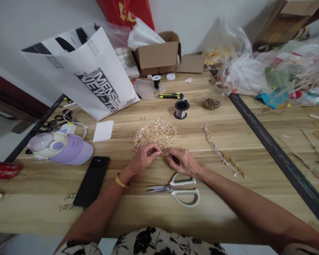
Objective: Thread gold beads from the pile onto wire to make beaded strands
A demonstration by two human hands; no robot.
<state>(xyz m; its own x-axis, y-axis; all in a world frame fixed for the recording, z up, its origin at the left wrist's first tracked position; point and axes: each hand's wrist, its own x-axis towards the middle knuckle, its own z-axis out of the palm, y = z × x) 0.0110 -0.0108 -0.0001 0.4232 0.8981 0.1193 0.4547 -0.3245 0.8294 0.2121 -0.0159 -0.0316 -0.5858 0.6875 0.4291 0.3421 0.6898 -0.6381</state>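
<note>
At the near edge of a pile of small gold and clear beads [155,131], my left hand [145,158] and my right hand [184,161] meet almost fingertip to fingertip. Both are closed in a pinch. A tiny golden glint shows between the fingertips, too small to name. Just below my right hand lie scissors [184,197] with pale handles, their blades pointing left and slightly parted. Beaded strands [219,152] in silver and gold stretch out to the right. A spool of fine wire or thread [181,109] stands behind the pile.
On the left are a black phone [91,182], a purple bottle [66,148], a white paper square [103,131] and a tall paper bag [79,71]. Farther back lie a yellow-black cutter [170,95], a jar [215,97] of beads and an open cardboard box [158,56].
</note>
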